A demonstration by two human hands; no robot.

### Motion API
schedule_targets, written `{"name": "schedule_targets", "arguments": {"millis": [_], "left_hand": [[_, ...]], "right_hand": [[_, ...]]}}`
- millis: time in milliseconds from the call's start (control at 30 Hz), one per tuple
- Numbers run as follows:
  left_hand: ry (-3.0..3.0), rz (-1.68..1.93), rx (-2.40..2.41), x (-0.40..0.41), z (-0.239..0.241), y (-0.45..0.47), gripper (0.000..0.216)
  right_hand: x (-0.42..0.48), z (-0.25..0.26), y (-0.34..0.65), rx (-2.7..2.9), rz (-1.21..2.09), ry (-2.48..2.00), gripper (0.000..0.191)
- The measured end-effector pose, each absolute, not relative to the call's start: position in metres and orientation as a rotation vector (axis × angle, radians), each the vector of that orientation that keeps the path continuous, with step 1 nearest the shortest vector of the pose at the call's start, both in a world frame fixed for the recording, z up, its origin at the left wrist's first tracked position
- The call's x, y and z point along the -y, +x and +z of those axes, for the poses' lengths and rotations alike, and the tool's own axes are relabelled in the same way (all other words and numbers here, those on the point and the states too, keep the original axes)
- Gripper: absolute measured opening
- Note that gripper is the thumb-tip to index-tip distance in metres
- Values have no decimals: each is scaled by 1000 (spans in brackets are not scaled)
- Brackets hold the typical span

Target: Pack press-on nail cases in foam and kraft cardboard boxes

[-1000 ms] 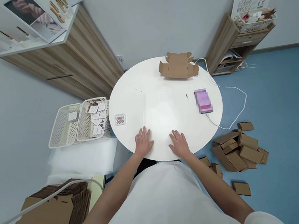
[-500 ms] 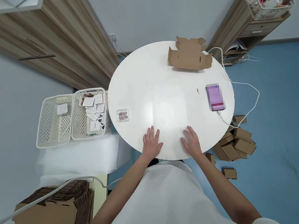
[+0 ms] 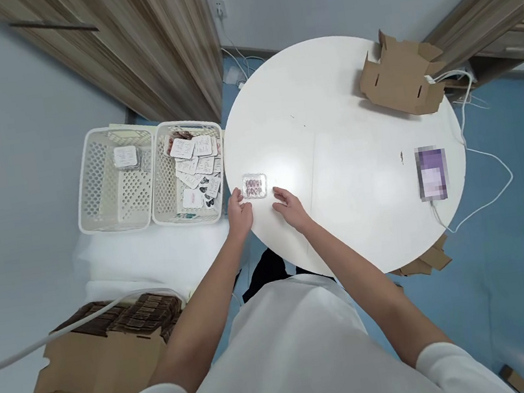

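A small clear plastic case (image 3: 254,186) with rows of reddish pieces inside lies flat near the left edge of the white oval table (image 3: 360,162). My left hand (image 3: 239,214) is at the case's left lower corner, thumb apart from the fingers; whether it touches the case I cannot tell. On the other side, my right hand (image 3: 292,210) is a short gap away from the case, fingers curved and apart, holding nothing.
Left of the table stand two white baskets, one (image 3: 193,216) with printed cards and one (image 3: 88,203) with a few cases. An unfolded cardboard box (image 3: 404,76) and a phone-like device (image 3: 432,174) on a white cable lie on the table. Flattened cardboard (image 3: 100,365) is stacked lower left.
Both hands have moved from the table's front edge to the left, on either side of the case. The camera view has shifted left, and the case appears turned slightly.
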State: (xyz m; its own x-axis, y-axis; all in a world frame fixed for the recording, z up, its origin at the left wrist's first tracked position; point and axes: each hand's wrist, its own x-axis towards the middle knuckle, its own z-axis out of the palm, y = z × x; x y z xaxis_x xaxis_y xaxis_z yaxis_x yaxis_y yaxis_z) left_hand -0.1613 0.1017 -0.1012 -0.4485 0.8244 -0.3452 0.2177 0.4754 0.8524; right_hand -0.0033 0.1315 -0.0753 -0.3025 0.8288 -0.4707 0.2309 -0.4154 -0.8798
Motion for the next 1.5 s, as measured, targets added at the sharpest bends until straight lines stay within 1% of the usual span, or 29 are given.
{"name": "schedule_targets", "arguments": {"millis": [133, 333, 500, 667, 800, 967, 1067, 1167, 1233, 1367, 1500], "left_hand": [[780, 951, -1893, -106, -98, -160, 53], [769, 1018, -1795, -101, -87, -150, 44], [937, 1026, -1590, -87, -77, -104, 41], [1145, 855, -1374, -66, -74, -38, 44], [1278, 709, -1343, -46, -79, 0, 45], [1408, 608, -1431, -27, -90, 26, 48], [1466, 582, -1525, -21, -93, 35, 48], [1528, 584, -1627, -15, -90, 39, 49], [1596, 585, -1669, -10, -87, 37, 46], [1839, 509, -1610, 1, -83, 28, 33], [2008, 360, -1570, 8, -83, 21, 32]], "right_hand": [[-139, -79, -21, 1253, 1810, -1516, 53], [-129, -79, -4, 1296, 1685, -1511, 46], [-105, -70, 64, 1397, 1484, -1456, 40], [-65, -66, 157, 1428, 1375, -1537, 34], [-37, -73, 204, 1466, 1404, -1596, 35], [-25, -85, 223, 1575, 1363, -1625, 40], [-21, -89, 226, 1686, 1353, -1580, 44], [-13, -89, 230, 1811, 1206, -1590, 43], [-7, -88, 233, 1976, 1079, -1585, 37], [-3, -88, 232, 2481, 862, -1460, 24], [-9, -93, 224, 2724, 648, -1434, 14]]}}
